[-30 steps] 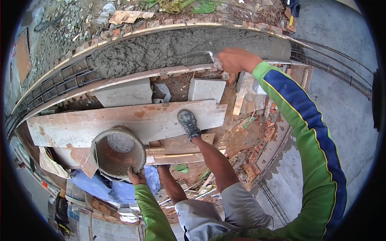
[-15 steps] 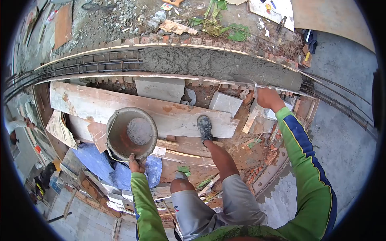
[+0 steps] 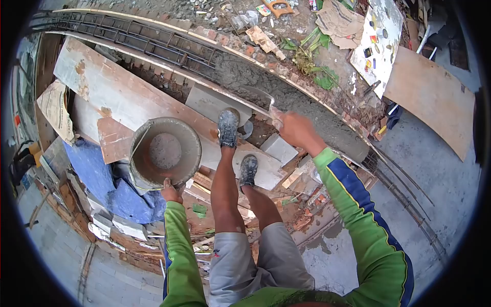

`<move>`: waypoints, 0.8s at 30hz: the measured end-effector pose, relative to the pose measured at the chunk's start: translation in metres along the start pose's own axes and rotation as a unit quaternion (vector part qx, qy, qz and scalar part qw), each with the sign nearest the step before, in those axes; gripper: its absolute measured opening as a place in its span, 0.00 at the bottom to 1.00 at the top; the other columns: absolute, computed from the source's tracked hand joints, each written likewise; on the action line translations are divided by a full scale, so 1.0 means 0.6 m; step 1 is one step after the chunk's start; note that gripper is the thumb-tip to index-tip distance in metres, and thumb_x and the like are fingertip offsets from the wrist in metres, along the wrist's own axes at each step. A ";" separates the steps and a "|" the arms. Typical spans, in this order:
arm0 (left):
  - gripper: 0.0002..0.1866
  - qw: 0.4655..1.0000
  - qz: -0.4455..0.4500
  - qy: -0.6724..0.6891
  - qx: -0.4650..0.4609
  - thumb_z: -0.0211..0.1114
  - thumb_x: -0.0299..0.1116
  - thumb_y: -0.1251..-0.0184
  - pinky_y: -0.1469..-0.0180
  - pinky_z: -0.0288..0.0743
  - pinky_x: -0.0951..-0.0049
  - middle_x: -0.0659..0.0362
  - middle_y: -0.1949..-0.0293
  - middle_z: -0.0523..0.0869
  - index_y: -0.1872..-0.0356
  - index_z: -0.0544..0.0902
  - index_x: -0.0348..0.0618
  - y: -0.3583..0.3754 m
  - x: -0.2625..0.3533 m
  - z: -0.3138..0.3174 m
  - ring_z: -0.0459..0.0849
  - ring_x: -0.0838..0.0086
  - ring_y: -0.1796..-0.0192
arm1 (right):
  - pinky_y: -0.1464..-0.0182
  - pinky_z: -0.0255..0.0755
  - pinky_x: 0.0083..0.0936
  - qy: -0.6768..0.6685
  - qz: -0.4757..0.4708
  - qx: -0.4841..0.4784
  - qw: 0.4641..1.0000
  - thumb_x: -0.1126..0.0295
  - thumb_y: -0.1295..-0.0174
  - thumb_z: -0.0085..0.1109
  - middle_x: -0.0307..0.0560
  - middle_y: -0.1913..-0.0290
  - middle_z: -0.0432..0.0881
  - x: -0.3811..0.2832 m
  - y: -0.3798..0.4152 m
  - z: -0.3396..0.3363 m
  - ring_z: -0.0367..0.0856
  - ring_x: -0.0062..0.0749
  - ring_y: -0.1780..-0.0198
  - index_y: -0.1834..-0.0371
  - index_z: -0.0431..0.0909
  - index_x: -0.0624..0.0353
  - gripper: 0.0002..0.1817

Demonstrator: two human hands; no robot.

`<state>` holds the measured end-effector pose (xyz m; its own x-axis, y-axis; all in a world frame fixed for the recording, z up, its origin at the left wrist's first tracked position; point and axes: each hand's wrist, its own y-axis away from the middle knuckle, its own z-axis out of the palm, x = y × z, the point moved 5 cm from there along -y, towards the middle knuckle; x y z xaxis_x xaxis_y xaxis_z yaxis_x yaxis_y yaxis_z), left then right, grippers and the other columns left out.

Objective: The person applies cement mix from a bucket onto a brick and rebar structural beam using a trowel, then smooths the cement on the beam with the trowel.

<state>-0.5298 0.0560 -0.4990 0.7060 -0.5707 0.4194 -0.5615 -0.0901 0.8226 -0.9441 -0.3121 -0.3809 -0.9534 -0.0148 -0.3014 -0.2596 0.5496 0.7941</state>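
Observation:
My left hand [image 3: 172, 192] is closed on the near rim of a mortar-stained bucket [image 3: 185, 166], with the thumb over the edge. A little grey residue lies on the bucket's bottom. My right hand [image 3: 297, 132] is wrapped round the handle of a trowel [image 3: 274, 111]. The trowel's blade is over the wet concrete [image 3: 240, 77], by the near edge of the long form. Steel rebar [image 3: 148, 45] lies uncovered in the form's left part, and concrete covers it further right.
My feet stand on a long stained plank [image 3: 153, 105] beside the form. Blue sheeting [image 3: 92, 163] and a paper sack [image 3: 55, 110] lie at the left. Rebar ends [image 3: 404, 202] stick out at the right. A saw [image 3: 279, 7] and a plywood sheet [image 3: 429, 97] lie beyond the form.
My view has turned, and I have stepped left along the plank. The trowel has moved left along the form, over the concrete. My left hand still grips the bucket.

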 end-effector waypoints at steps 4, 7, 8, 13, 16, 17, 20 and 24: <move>0.19 0.999 0.004 -0.020 0.041 0.57 0.40 0.30 0.63 0.86 0.55 0.51 0.53 0.83 0.46 0.75 0.37 0.029 0.012 0.038 0.86 0.59 0.60 | 0.50 0.74 0.49 -0.012 0.028 0.017 0.999 0.63 0.37 0.48 0.64 0.57 0.83 -0.049 -0.223 0.066 0.81 0.59 0.53 0.54 0.82 0.61 0.17; 0.21 0.998 0.001 -0.009 0.069 0.57 0.37 0.30 0.63 0.87 0.57 0.49 0.52 0.82 0.43 0.72 0.32 0.034 -0.004 0.029 0.85 0.58 0.58 | 0.48 0.74 0.47 -0.021 0.047 -0.002 0.999 0.63 0.39 0.49 0.65 0.56 0.83 -0.062 -0.273 0.084 0.81 0.60 0.52 0.58 0.83 0.62 0.17; 0.21 0.994 -0.004 -0.068 0.088 0.57 0.37 0.30 0.63 0.87 0.57 0.49 0.52 0.82 0.43 0.72 0.32 0.049 -0.003 0.027 0.85 0.58 0.59 | 0.48 0.74 0.47 -0.028 0.059 -0.009 0.998 0.63 0.40 0.50 0.65 0.55 0.83 -0.069 -0.278 0.072 0.81 0.60 0.51 0.58 0.83 0.62 0.17; 0.19 0.996 -0.036 -0.033 0.071 0.56 0.35 0.30 0.63 0.87 0.55 0.48 0.53 0.82 0.46 0.74 0.29 0.040 0.032 0.049 0.85 0.58 0.58 | 0.49 0.75 0.48 0.023 0.136 -0.028 0.990 0.63 0.41 0.51 0.65 0.58 0.83 -0.052 -0.114 -0.084 0.81 0.61 0.54 0.60 0.83 0.62 0.16; 0.19 0.997 -0.044 -0.027 0.063 0.56 0.36 0.30 0.64 0.88 0.59 0.48 0.53 0.83 0.47 0.75 0.28 0.054 0.029 0.056 0.86 0.60 0.60 | 0.50 0.75 0.48 0.067 0.145 -0.028 0.987 0.65 0.43 0.52 0.65 0.59 0.84 -0.006 -0.107 -0.044 0.82 0.60 0.54 0.61 0.83 0.61 0.14; 0.20 0.996 -0.032 -0.037 0.075 0.57 0.37 0.30 0.63 0.88 0.61 0.48 0.53 0.83 0.48 0.76 0.27 0.056 0.032 0.068 0.86 0.60 0.60 | 0.51 0.76 0.47 0.078 0.131 -0.013 0.988 0.66 0.43 0.52 0.64 0.60 0.84 0.013 -0.135 -0.015 0.82 0.59 0.55 0.61 0.83 0.61 0.14; 0.23 0.992 -0.004 -0.089 0.092 0.61 0.41 0.32 0.64 0.87 0.62 0.49 0.57 0.84 0.53 0.79 0.23 0.039 0.007 0.068 0.86 0.61 0.60 | 0.51 0.76 0.47 0.045 0.111 -0.024 0.992 0.66 0.44 0.52 0.62 0.59 0.84 0.020 -0.220 0.083 0.83 0.58 0.56 0.60 0.83 0.60 0.14; 0.24 0.989 0.050 -0.112 0.081 0.62 0.40 0.35 0.63 0.84 0.62 0.47 0.60 0.85 0.58 0.80 0.20 0.035 0.022 0.081 0.85 0.63 0.64 | 0.51 0.77 0.47 0.061 0.099 -0.002 0.993 0.67 0.44 0.53 0.60 0.58 0.84 0.023 -0.166 0.054 0.83 0.56 0.55 0.60 0.84 0.58 0.13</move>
<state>-0.5531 0.0069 -0.4950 0.5401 -0.7479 0.3858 -0.6985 -0.1426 0.7013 -0.9264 -0.3400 -0.4812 -0.9973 -0.0074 -0.0736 -0.0656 0.5479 0.8339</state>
